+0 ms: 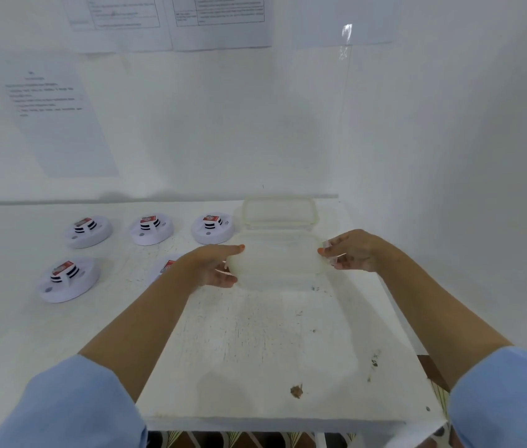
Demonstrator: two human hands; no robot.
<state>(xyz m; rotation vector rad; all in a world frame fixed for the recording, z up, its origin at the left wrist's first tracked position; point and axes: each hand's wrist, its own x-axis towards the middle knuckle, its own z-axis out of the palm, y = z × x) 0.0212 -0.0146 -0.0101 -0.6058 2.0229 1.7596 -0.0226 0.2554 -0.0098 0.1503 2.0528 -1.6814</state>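
Left hand (213, 270) and right hand (349, 253) both clasp short ends of clear plastic container (275, 263), mid-table (255, 350), just before 2nd tub (278, 211). Looks light, stiff, slick. Best hold: end clips.

I see the left hand (215, 266) and the right hand (349, 252) gripping opposite ends of a translucent container (276, 260) on the white table (255, 350). A clear tub (280, 211) sits just beyond it, with smoke detectors (150, 227) to the left.

Ahead of me white walls (255, 124), printed sheets (55, 118) taped up, a scuffed, stained white table (255, 350) under my camera, patterned floor (239, 439) below its front edge, even bright light
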